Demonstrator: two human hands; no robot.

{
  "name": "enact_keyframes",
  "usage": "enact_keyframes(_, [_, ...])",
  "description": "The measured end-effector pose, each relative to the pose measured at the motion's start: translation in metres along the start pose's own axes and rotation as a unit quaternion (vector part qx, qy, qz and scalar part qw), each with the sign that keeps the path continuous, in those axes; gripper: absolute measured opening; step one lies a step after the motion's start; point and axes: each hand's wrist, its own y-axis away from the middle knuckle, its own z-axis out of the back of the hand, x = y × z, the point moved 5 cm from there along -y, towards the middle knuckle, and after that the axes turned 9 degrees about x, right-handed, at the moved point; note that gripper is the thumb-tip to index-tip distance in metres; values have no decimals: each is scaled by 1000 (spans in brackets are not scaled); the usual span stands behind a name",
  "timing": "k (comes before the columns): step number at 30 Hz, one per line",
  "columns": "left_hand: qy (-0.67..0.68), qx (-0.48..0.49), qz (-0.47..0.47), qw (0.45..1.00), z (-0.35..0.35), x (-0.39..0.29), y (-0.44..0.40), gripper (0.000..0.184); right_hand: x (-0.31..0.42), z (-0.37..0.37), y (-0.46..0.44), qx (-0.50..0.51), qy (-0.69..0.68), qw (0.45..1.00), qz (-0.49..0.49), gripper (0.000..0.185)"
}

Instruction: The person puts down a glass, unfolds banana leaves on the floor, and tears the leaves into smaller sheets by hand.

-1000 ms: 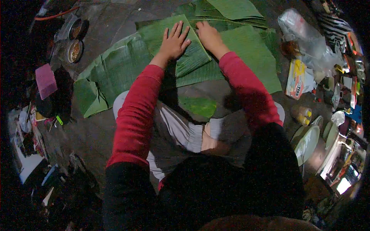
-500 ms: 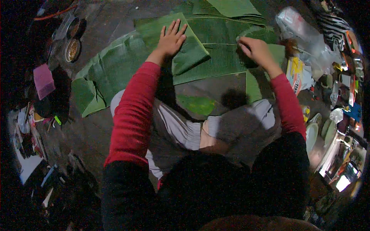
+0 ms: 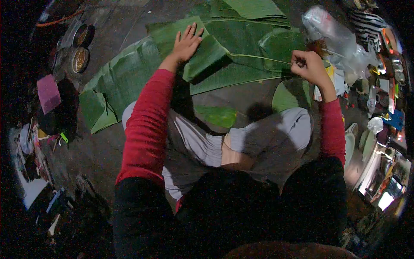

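My left hand [image 3: 187, 45] lies flat with fingers spread on a piece of banana leaf [image 3: 212, 51], pressing it onto a larger banana leaf [image 3: 129, 67] on the floor. From that piece's right corner a thin pale green leaf strip [image 3: 257, 57] stretches to the right. Its far end is pinched in my right hand [image 3: 309, 68], whose fingers are curled closed. More cut leaf pieces [image 3: 256, 8] are stacked at the top. A small leaf scrap [image 3: 217, 115] lies in front of my folded legs, and another leaf part [image 3: 286, 95] is by my right knee.
Clear plastic bags [image 3: 330, 36] crowd the right side, beside a striped cloth [image 3: 366, 26] and much clutter. At left stand a round tin [image 3: 80, 59] with small pale contents and a pink block [image 3: 48, 94]. Light-coloured dishes [image 3: 350, 140] sit near my right elbow.
My right hand has moved right and slightly down, drawing the thin strip out from the leaf's corner. My left hand stays flat on the leaf piece.
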Motion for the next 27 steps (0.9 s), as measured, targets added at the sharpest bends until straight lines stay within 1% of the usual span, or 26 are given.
enact_keyframes(1, [1,-1,-2,1000,0,0,-1,49,-6,-5,-1,-1,1,1000,-2,30])
enact_keyframes(3, [44,-10,-9,999,0,1,-2,48,-14,-14,-8,-125,81,986,68,29])
enact_keyframes(4, [43,-11,-10,999,2,3,-1,48,-15,-15,-14,-127,82,986,68,29])
enact_keyframes(6, [130,3,-8,992,8,6,0,46,-20,-32,-31,8,174,985,11,31])
enact_keyframes(7, [130,2,-8,992,18,0,4,46,-19,-39,-35,7,174,985,11,31])
enact_keyframes(9, [63,67,-1,996,32,-13,19,52,-9,-56,-40,-58,226,972,31,35])
enact_keyframes(10, [61,66,-2,996,40,-23,25,52,4,-66,-44,-87,231,968,52,35])
enact_keyframes(11, [2,61,3,998,47,-34,28,58,23,-75,-51,-117,236,962,75,36])
enact_keyframes(12, [-58,57,8,997,51,-43,29,65,47,-82,-55,-124,194,966,114,36])
enact_keyframes(13, [-60,56,9,997,49,-47,28,65,68,-88,-59,-130,150,968,154,37])
enact_keyframes(15, [-21,89,46,995,36,-45,25,73,90,-108,-74,-145,123,967,171,37])
enact_keyframes(16, [8,52,47,998,33,-48,30,72,98,-114,-79,-157,97,965,187,37])
enact_keyframes(17, [5,52,46,998,32,-48,31,72,102,-119,-83,-159,95,965,187,37])
enact_keyframes(19, [76,80,58,992,24,-42,32,66,104,-130,-93,-84,72,983,145,31])
enact_keyframes(20, [75,81,55,992,22,-40,32,66,106,-131,-97,-86,71,984,143,31])
enact_keyframes(22, [130,95,22,987,16,-33,28,58,103,-140,-104,13,-29,994,100,22])
enact_keyframes(23, [132,94,21,987,13,-28,25,58,103,-143,-102,13,-28,995,99,22])
enact_keyframes(25, [215,100,37,971,14,-24,26,47,106,-142,-96,-50,-51,991,113,18])
enact_keyframes(26, [214,99,38,971,16,-22,26,47,108,-142,-97,-50,-51,991,115,18])
enact_keyframes(27, [171,85,28,981,21,-26,27,43,110,-141,-96,-83,-44,986,137,18])
